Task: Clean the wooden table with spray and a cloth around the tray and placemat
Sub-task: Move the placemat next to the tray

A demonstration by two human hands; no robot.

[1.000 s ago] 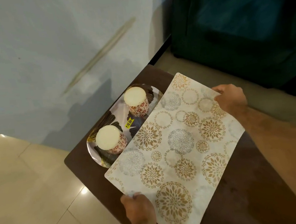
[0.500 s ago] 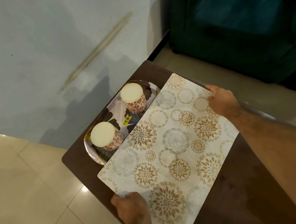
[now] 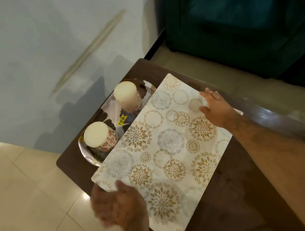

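Head camera, looking down on a small dark wooden table (image 3: 236,191) against a pale wall. A floral-patterned placemat (image 3: 163,152) lies diagonally across the table, its long edge just overlapping an oval tray (image 3: 96,159) that holds two cream pillar candles (image 3: 127,96). The right hand (image 3: 216,108) rests flat, fingers spread, on the mat's far end. The left hand (image 3: 118,205), blurred, looks loosely open at the near corner, thumb on the mat. Risk: sliding the mat could nudge the tray and topple a candle. No spray or cloth is visible.
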